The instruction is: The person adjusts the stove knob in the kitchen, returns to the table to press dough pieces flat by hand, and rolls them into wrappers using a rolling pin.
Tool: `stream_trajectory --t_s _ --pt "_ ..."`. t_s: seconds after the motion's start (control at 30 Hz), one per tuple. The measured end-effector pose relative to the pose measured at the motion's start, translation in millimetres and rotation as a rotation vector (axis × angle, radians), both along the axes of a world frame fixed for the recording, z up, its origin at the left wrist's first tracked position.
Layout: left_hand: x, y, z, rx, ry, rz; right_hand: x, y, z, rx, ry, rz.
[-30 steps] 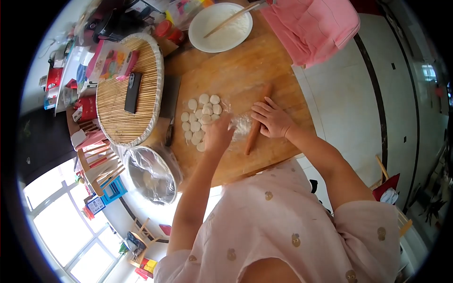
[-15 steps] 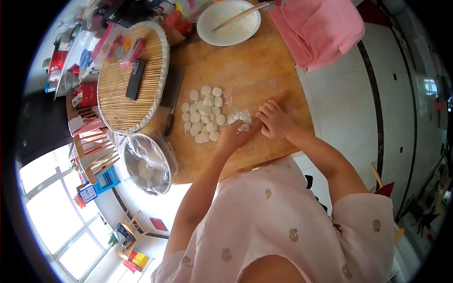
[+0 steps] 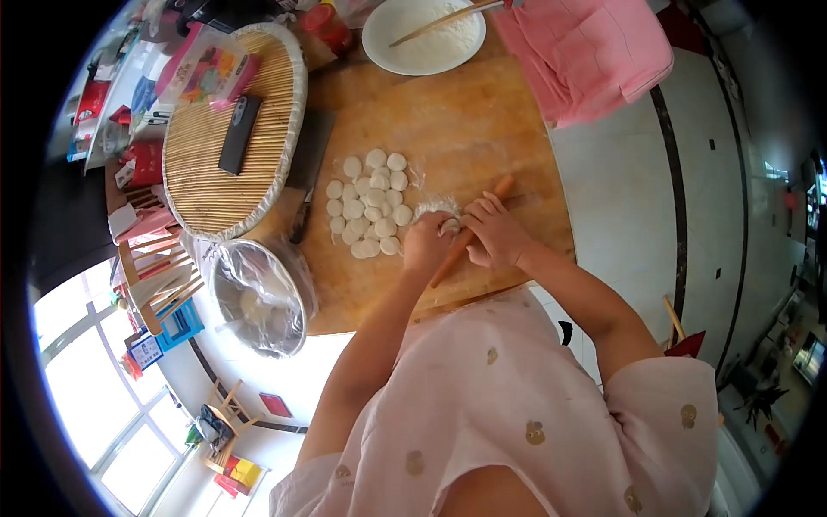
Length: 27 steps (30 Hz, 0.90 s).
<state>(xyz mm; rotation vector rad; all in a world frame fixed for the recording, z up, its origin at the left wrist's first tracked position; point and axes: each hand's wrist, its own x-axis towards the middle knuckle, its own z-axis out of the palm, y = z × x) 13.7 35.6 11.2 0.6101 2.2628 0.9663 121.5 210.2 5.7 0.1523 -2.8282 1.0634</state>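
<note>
My left hand [image 3: 428, 245] pinches the edge of a small piece of dough [image 3: 450, 225] beside a patch of loose flour [image 3: 438, 207]. My right hand [image 3: 495, 234] lies over the middle of a wooden rolling pin [image 3: 450, 264], fingers bent across it. The pin slants over the board, both ends showing, its middle hidden under that hand. Left of my hands several flattened rounds of dough [image 3: 373, 198] lie in a cluster, some overlapping.
A wooden board [image 3: 413, 112] bears the dough. Leftward are a cleaver [image 3: 312, 155], a round reed tray [image 3: 198, 164] with a dark oblong object [image 3: 240, 135], and a plastic-covered metal bowl [image 3: 301, 302]. A white flour bowl [image 3: 379, 59] and pink cloth [image 3: 594, 60] are at the back.
The rolling pin has turned and drawn nearer my body, and more of it shows. My right hand has shifted slightly left and closer to my left hand. The view has shifted a little.
</note>
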Motion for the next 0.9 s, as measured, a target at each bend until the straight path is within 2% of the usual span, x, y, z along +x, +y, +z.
stream_trajectory --t_s 0.03,0.07,0.1,0.23,0.33,0.37,0.43,0.53,0.6,0.67,0.77,0.83,0.9 --pt "0 0 0 0.012 0.095 -0.051 0 -1 3 -0.031 -0.018 -0.01" --pt "-1 1 0 0.029 0.193 -0.099 2 1 -5 0.061 -0.038 -0.09" --pt "-1 2 1 0.028 0.157 -0.095 6 4 -22 0.154 -0.052 -0.166" --pt "0 6 9 -0.044 0.079 -0.089 -26 -5 -18 0.372 -0.147 -0.303" --pt "-4 24 24 -0.248 0.015 -0.06 -66 -16 -8 0.326 0.028 -0.364" --pt "-3 27 26 -0.334 -0.018 -0.043 -67 -16 -6 0.337 0.058 -0.348" --pt "0 22 24 -0.234 0.019 -0.038 -66 -17 -3 0.365 0.117 -0.32" --pt "-1 13 8 -0.115 0.026 0.004 -16 -5 9 0.403 -0.119 -0.232" --pt "-2 5 -5 -0.063 -0.016 0.034 -14 -2 8 0.415 -0.104 -0.258" --pt "2 3 5 -0.018 -0.093 0.044 -17 -8 7 0.392 -0.076 -0.285" --pt "-4 21 31 -0.373 0.036 -0.165 -70 -20 -1 0.338 0.021 -0.314" --pt "-2 18 29 -0.38 0.073 -0.17 -80 -23 3 0.331 0.056 -0.35" --pt "-5 17 19 -0.323 0.089 -0.15 -49 -15 1 0.383 -0.016 -0.277"
